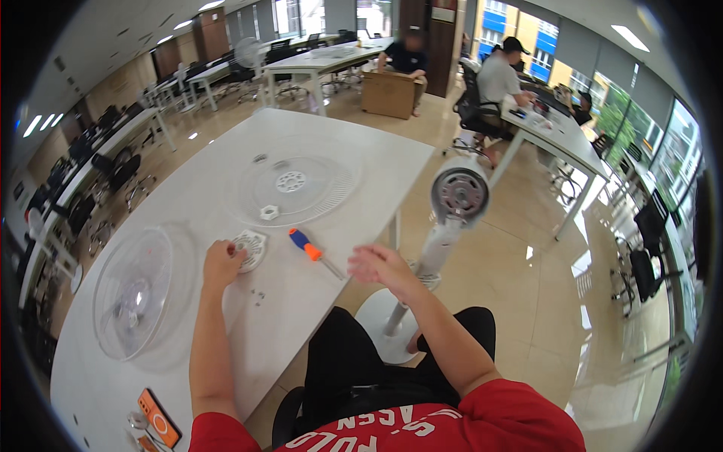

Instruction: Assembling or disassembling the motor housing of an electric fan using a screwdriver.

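My left hand (224, 260) rests at a white slotted plastic cover (251, 249) on the table, fingers curled at its edge. My right hand (375, 265) is open in the air near the table edge, right of a blue-and-orange screwdriver (303, 244). Several small screws (259, 297) lie below the cover. A clear fan grille (331, 181) with a white hub lies farther back, a white hex nut (269, 212) on it. Another clear round fan part (120, 290) lies at left. A white stand fan with exposed motor head (460, 193) rises beside the table, right of my right hand.
The white table (392, 151) ends at my lap. An orange phone (159, 418) lies near its front left. A co-worker (489, 87) sits at a desk at back right; another person (403, 64) is by a cardboard box (384, 94). Chairs and desks line both sides.
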The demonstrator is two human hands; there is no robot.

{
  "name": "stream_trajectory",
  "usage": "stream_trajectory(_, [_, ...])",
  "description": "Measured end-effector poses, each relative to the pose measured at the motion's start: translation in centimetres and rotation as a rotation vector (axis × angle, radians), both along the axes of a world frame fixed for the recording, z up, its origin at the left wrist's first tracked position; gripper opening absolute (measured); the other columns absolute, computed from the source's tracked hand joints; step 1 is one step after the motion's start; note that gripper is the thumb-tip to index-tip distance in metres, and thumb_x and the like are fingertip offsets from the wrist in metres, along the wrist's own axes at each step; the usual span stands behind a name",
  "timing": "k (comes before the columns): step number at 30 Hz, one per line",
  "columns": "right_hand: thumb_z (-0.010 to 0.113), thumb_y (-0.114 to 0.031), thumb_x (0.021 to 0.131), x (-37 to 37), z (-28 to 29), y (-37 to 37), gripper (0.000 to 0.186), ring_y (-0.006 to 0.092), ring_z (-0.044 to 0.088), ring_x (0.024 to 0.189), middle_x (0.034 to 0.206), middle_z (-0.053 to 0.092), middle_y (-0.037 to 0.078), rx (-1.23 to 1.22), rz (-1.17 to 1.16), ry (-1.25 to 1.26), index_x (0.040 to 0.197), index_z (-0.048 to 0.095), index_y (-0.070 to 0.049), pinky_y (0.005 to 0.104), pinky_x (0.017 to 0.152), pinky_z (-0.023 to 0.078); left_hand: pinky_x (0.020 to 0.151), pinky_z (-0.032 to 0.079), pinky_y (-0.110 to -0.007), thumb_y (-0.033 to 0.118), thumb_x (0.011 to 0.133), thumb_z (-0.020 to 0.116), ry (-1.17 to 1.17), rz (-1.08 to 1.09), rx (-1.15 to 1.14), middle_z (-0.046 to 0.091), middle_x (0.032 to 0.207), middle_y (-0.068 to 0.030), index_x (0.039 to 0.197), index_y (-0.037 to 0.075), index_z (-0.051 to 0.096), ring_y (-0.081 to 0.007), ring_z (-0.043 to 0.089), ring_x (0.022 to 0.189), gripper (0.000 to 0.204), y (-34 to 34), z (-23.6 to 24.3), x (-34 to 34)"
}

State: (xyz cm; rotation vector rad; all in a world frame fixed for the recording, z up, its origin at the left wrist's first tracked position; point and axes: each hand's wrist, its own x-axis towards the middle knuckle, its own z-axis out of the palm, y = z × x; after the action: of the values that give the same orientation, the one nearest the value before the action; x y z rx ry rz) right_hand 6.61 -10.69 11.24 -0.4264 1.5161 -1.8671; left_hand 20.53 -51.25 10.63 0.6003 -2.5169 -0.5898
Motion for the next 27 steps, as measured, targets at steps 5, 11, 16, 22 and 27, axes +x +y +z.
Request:
stream_trajectory(5, [0.058, -0.023, 0.108, 3.2, 1.4, 12.1, 0.035, 0.0216, 0.075, 0.094, 0.117, 0.073, 0.015, 0.134, 0.039, 0.202, 0.134, 0.061, 0.0, 0.0329, 0.087, 0.06, 0.069, 0.053, -0.04, 0.025, 0.086, 0.075, 0.017, 0.045, 0.07, 0.067, 0.084, -0.0159, 0.095, -0.003, 0.071, -0.0278, 0.066, 0.079, 0.029, -2.9, 2.2, 1.4])
stream_trajectory(11, [0.059, -0.012, 0.106, 3.3, 4.8, 20.3, 0.025, 0.0152, 0.072, 0.087, 0.112, 0.073, 0.011, 0.017, -0.341, 0.407, 0.128, 0.064, -0.001, 0.0303, 0.083, 0.059, 0.063, 0.051, -0.031, 0.01, 0.085, 0.073, 0.372, -0.35, 0.285, 0.065, 0.091, -0.0089, 0.107, 0.0, 0.068, -0.0182, 0.06, 0.076, 0.025, 8.8, 14.5, 3.4])
stream_trajectory(16, [0.07, -0.006, 0.097, 7.8, 14.4, 18.8, 0.042, 0.0171, 0.072, 0.089, 0.116, 0.072, 0.013, -0.43, -0.238, 0.806, 0.136, 0.059, 0.003, 0.0309, 0.083, 0.058, 0.071, 0.051, -0.034, 0.009, 0.069, 0.083, 0.49, -0.878, -0.395, 0.064, 0.1, -0.0045, 0.114, 0.014, 0.075, -0.0233, 0.061, 0.081, 0.046, 25.9, 22.3, 2.8])
stream_trajectory(22, [0.069, 0.002, 0.095, 9.2, 15.5, 18.1, 0.05, 0.0174, 0.074, 0.098, 0.126, 0.068, 0.016, -0.353, -0.102, 0.774, 0.142, 0.054, 0.005, 0.0291, 0.078, 0.061, 0.069, 0.046, -0.035, 0.014, 0.073, 0.08, 0.548, -1.029, -0.765, 0.062, 0.097, 0.0012, 0.115, 0.024, 0.076, -0.0185, 0.061, 0.081, 0.043, 32.1, 24.2, 0.4])
stream_trajectory(27, [0.062, 0.005, 0.099, 7.2, 13.5, 16.1, 0.028, 0.022, 0.077, 0.093, 0.117, 0.07, 0.016, -0.297, -0.34, 0.58, 0.126, 0.054, 0.005, 0.0292, 0.078, 0.064, 0.074, 0.052, -0.037, 0.007, 0.068, 0.084, 0.608, -0.917, -0.529, 0.063, 0.102, -0.0041, 0.116, 0.018, 0.076, -0.0249, 0.063, 0.088, 0.05, 33.0, 21.1, -5.3])
